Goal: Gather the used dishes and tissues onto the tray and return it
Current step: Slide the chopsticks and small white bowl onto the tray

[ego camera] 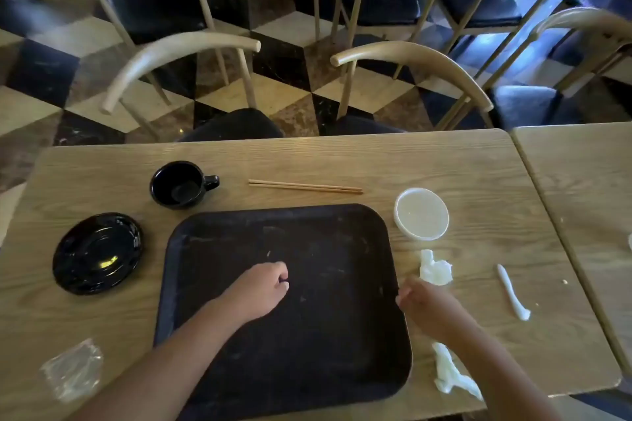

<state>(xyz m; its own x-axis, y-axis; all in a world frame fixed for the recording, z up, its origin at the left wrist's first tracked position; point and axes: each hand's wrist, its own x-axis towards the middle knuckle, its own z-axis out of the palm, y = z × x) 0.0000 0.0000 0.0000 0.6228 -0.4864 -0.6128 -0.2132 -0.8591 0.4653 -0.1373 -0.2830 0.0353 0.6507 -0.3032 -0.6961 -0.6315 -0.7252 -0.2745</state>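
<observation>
A black tray (342,236) lies on the wooden table in front of me, with nothing on it. My left hand (263,285) hovers over its middle, fingers curled shut and holding nothing. My right hand (422,304) is at the tray's right rim, fingers curled, just below a crumpled white tissue (434,268). Another tissue (451,374) lies under my right forearm, and a twisted white strip (512,292) lies further right. A black cup (181,185), a black saucer (97,253), chopsticks (305,186) and a white bowl (421,214) stand around the tray.
A clear plastic wrapper (73,369) lies at the table's near left. A second wooden table (581,181) adjoins on the right. Wooden chairs (178,58) with dark seats stand behind the table on a checkered floor.
</observation>
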